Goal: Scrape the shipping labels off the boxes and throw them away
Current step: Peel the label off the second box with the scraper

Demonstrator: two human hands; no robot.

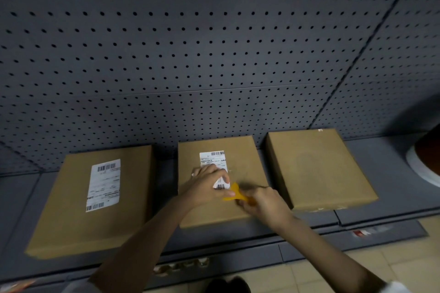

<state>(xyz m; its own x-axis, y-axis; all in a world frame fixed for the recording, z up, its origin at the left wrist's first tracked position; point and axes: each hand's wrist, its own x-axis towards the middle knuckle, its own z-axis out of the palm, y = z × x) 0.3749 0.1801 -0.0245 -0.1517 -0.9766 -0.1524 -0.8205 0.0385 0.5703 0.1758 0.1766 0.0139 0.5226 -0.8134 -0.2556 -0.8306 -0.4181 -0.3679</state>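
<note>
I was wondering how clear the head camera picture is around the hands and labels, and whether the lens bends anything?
Head view: dim, flat light without glare; the pegboard bows from wide-angle distortion; the left hand, right hand and yellow scraper are slightly motion-blurred; print on the left box's label is too soft to read; the frame's corners smear.

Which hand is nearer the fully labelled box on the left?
Left. The left hand grips the peeling label on the middle box, beside that left box; the right hand, gripping the yellow scraper, sits farther right.
</note>
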